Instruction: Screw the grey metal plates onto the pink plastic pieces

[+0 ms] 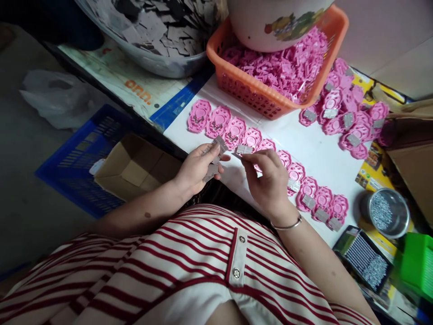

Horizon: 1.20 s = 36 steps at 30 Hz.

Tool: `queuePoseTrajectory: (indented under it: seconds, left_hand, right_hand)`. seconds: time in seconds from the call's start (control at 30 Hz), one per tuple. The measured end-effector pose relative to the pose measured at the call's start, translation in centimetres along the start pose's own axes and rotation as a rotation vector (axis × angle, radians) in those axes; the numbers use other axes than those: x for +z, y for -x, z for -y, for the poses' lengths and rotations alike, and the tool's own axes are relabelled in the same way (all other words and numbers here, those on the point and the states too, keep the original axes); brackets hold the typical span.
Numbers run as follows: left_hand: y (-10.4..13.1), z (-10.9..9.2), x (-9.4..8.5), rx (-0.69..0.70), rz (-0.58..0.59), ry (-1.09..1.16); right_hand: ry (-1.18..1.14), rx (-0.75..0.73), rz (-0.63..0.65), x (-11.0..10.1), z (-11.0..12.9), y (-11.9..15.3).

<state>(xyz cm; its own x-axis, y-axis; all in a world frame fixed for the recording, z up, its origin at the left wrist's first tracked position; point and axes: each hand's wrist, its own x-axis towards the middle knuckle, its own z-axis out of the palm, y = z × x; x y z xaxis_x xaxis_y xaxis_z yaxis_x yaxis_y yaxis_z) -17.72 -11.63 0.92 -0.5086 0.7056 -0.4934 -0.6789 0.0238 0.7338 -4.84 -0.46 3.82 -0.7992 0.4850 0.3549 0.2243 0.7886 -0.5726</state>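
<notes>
Several small grey plates (212, 170) are gripped in my left hand (199, 166), which is over the near edge of the white work surface. My right hand (269, 178) pinches one thin grey plate (237, 155) between thumb and fingers, a little to the right of the left hand. Beyond both hands runs a slanting row of pink plastic housings (235, 132). Those at the left end show small metal parts inside and bear no plate. Housings toward the right end, such as this pink housing (323, 198), carry a grey plate. My right hand partly hides the middle of the row.
An orange basket (250, 97) of small pink parts stands behind the row, a patterned pot (280, 22) resting in it. A basin (162, 63) holds many grey plates. Pink housings (352, 108) are heaped at right, near a metal bowl (385, 212) of screws. A blue crate (74, 158) sits lower left.
</notes>
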Motion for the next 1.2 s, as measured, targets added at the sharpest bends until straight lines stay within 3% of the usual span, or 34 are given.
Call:
queuePoseTrajectory:
  seconds: [0.1, 0.2, 0.37, 0.57, 0.67, 0.83, 0.97, 1.07, 1.2]
  left_hand:
    - [0.0, -0.2, 0.2, -0.004, 0.043, 0.016]
    - [0.1, -0.2, 0.4, 0.0, 0.068, 0.0]
    - [0.1, 0.4, 0.4, 0.068, 0.056, -0.086]
    - [-0.2, 0.3, 0.0, 0.076, 0.005, -0.045]
    - [-0.4, -0.2, -0.5, 0.082, -0.075, -0.007]
    - [-0.4, -0.5, -1.1, 0.052, -0.065, -0.013]
    - [-0.2, -0.5, -1.2, 0.074, -0.063, -0.049]
    - [0.1, -0.4, -1.2, 0.077, -0.014, -0.147]
    - [0.3, -0.3, -1.1, 0.047, 0.066, -0.255]
  right_hand:
    - [0.251, -0.316, 0.053, 0.1, -0.3, 0.5]
    - [0.264, -0.397, 0.12, 0.5, -0.4, 0.6]
    - [0.107, -0.23, 0.139, 0.7, 0.1, 0.1]
    - [0.0, -0.061, 0.265, -0.3, 0.1, -0.9]
    - [-0.012, 0.019, 0.21, -0.4, -0.9, -2.2]
    - [0.003, 0.115, 0.207, 1.3, -3.0, -5.2]
    - [-0.004, 0.154, 0.16, 1.9, -3.2, -5.7]
    - [-0.245, 0.235, 0.15, 1.1, -2.0, -4.5]
    - [-0.725, 0.423, 0.376, 0.7, -0.1, -2.8]
